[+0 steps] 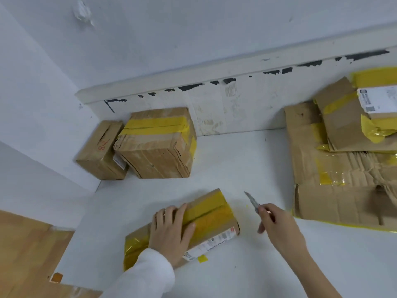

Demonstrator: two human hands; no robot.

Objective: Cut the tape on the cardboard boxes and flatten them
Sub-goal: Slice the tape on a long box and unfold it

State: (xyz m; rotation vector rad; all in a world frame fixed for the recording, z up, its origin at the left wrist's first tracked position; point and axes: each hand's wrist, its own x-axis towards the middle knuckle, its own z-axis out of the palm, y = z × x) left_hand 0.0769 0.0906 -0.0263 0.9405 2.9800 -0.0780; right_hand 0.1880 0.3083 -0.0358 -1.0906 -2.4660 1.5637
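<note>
left hand [171, 231] presses flat on the yellow-taped brown cardboard box [211, 220]; its seam runs up-right, left of the right hand [277, 224] gripping the small silver knife [251, 201].

sealed boxes: 3 — near [182, 229], far middle [156, 145], far left [101, 151] | flattened cardboard pile [335, 168]: 1, right | knife [252, 202]: 1 | hands: 2

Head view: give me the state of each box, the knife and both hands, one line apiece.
Near box: sealed with yellow tape, lying on the table under the left hand.
Big taped box: sealed, upright by the wall.
Small box: closed, beside the big one.
Flattened boxes: cut open, stacked flat at right.
Knife: blade out, clear of the near box.
Left hand: pressing the near box.
Right hand: gripping the knife.
</note>
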